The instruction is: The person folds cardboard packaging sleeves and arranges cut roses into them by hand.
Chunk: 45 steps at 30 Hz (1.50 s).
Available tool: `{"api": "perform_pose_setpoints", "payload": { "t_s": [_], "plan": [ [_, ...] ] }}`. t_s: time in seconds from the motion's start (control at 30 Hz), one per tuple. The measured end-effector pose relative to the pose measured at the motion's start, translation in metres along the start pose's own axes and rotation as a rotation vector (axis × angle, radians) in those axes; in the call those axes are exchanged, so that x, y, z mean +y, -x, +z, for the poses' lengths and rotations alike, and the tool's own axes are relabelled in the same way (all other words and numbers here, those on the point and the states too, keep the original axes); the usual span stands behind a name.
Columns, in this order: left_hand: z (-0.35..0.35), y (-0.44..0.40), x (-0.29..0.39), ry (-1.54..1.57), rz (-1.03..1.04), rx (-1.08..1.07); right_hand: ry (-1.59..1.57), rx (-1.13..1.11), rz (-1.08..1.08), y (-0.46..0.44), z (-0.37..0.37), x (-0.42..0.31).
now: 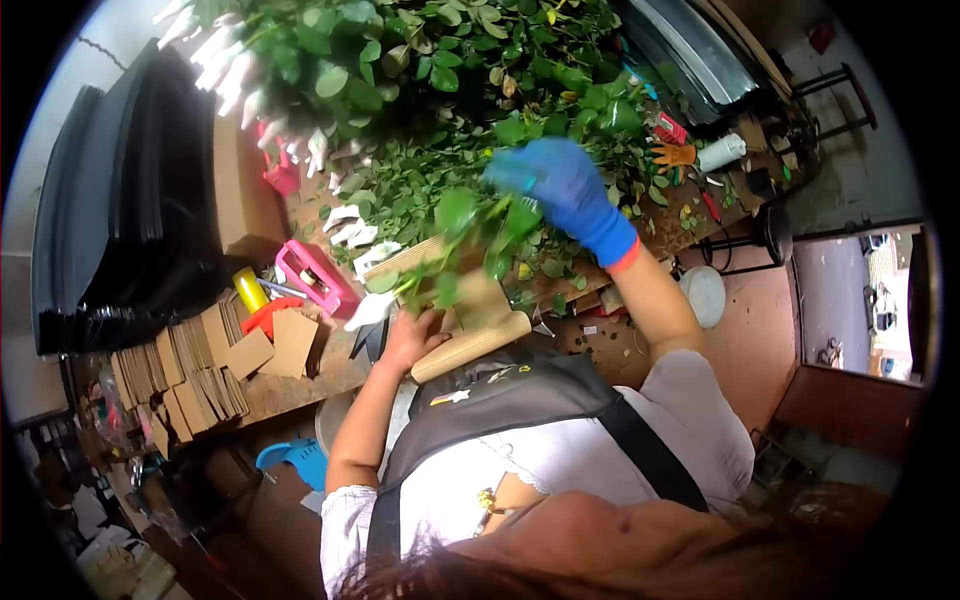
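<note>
My bare left hand [408,338] is at the left end of a corrugated cardboard sheet [470,347], its fingers bent over the cardboard. The sheet lies in front of my apron, its near edge curled up. My right hand [562,190], in a blue glove with an orange cuff, is raised over the leaves and smeared by motion. From its closed fingers a leafy rose stem [455,225] runs down and left. A rose head in a white sleeve [370,311] lies just beyond my left hand, apparently on that stem. Part of the stem is blurred.
A large heap of leafy roses [430,90] covers the far table, white-sleeved heads to the left. Cardboard pieces [200,360] and a pink tape dispenser [315,280] lie at left, beside black stacked sheets [130,200]. An orange glove [673,156] lies at right.
</note>
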<state>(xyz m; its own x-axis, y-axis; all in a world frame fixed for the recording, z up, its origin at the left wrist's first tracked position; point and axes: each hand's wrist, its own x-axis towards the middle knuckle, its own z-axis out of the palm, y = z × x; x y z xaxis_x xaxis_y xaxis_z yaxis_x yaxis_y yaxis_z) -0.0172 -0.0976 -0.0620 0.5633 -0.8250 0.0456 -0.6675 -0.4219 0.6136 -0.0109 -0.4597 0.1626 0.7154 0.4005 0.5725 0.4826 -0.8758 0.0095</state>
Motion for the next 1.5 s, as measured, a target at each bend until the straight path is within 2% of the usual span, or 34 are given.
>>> {"api": "perform_pose_setpoints", "payload": {
  "t_s": [0.03, 0.1, 0.13, 0.17, 0.2, 0.23, 0.27, 0.3, 0.37, 0.5, 0.57, 0.63, 0.73, 0.83, 0.93, 1.03, 1.13, 1.23, 1.27, 1.37, 1.4, 1.43, 1.5],
  "plan": [
    [-0.002, 0.006, 0.008, -0.010, -0.166, -0.123, 0.029, -0.123, -0.036, 0.001, -0.005, -0.024],
    [-0.012, 0.005, 0.008, 0.273, -0.201, -0.130, 0.095, -0.423, 0.051, 0.030, 0.004, -0.055],
    [0.001, 0.008, -0.007, 0.401, -0.183, -0.061, 0.135, -0.573, 0.089, 0.043, 0.012, -0.061],
    [0.016, 0.013, -0.019, 0.534, -0.164, 0.006, 0.119, -0.818, 0.209, 0.054, 0.016, -0.064],
    [0.011, 0.011, -0.011, 0.374, -0.211, 0.014, 0.101, -1.064, 0.336, 0.067, 0.023, -0.065],
    [0.001, 0.007, 0.001, 0.213, -0.256, 0.024, 0.147, -1.216, 0.371, 0.093, 0.044, -0.062],
    [-0.006, 0.003, 0.007, 0.243, -0.280, -0.028, 0.195, -1.363, 0.403, 0.123, 0.070, -0.057],
    [-0.016, -0.002, 0.014, 0.286, -0.195, -0.005, 0.163, -1.307, 0.348, 0.153, 0.088, -0.056],
    [-0.005, 0.003, 0.003, 0.152, -0.123, -0.072, 0.098, -1.193, 0.232, 0.198, 0.107, -0.059],
    [-0.002, 0.002, 0.003, 0.143, -0.099, -0.058, -0.035, -1.338, 0.384, 0.125, 0.077, -0.036],
    [-0.006, 0.000, 0.004, 0.177, -0.114, -0.084, -0.045, -0.827, 0.484, 0.068, 0.075, -0.012],
    [-0.012, -0.002, 0.008, 0.190, -0.115, -0.108, -0.020, -0.286, 0.410, 0.038, 0.114, 0.022],
    [-0.016, -0.004, 0.011, 0.171, -0.123, -0.128, 0.258, -0.655, 0.480, 0.040, 0.188, 0.046],
    [-0.013, -0.004, 0.012, 0.152, -0.113, -0.097, 0.193, -1.033, 0.546, 0.060, 0.210, 0.030],
    [-0.012, -0.004, 0.011, 0.171, -0.121, -0.094, 0.111, -1.089, 0.528, 0.046, 0.185, 0.033],
    [-0.012, -0.005, 0.012, 0.190, -0.120, -0.097, 0.057, -0.924, 0.595, -0.015, 0.148, 0.036],
    [-0.016, -0.005, 0.011, 0.174, -0.123, -0.105, 0.083, -0.751, 0.454, -0.046, 0.176, 0.055],
    [-0.015, -0.005, 0.012, 0.174, -0.130, -0.118, 0.347, -0.701, 0.207, -0.020, 0.246, 0.074],
    [-0.015, -0.005, 0.012, 0.164, -0.130, -0.122, 0.295, -0.676, 0.299, -0.018, 0.261, 0.076],
    [-0.017, -0.006, 0.013, 0.163, -0.134, -0.125, 0.076, -0.426, 0.439, -0.051, 0.196, 0.056],
    [-0.017, -0.006, 0.012, 0.171, -0.132, -0.123, 0.088, -0.093, 0.326, -0.045, 0.190, 0.054],
    [-0.015, -0.006, 0.012, 0.182, -0.130, -0.118, 0.076, 0.014, 0.192, -0.055, 0.163, 0.052],
    [-0.014, -0.005, 0.011, 0.164, -0.102, -0.104, 0.066, -0.207, 0.136, -0.049, 0.147, 0.055]
  ]
}}
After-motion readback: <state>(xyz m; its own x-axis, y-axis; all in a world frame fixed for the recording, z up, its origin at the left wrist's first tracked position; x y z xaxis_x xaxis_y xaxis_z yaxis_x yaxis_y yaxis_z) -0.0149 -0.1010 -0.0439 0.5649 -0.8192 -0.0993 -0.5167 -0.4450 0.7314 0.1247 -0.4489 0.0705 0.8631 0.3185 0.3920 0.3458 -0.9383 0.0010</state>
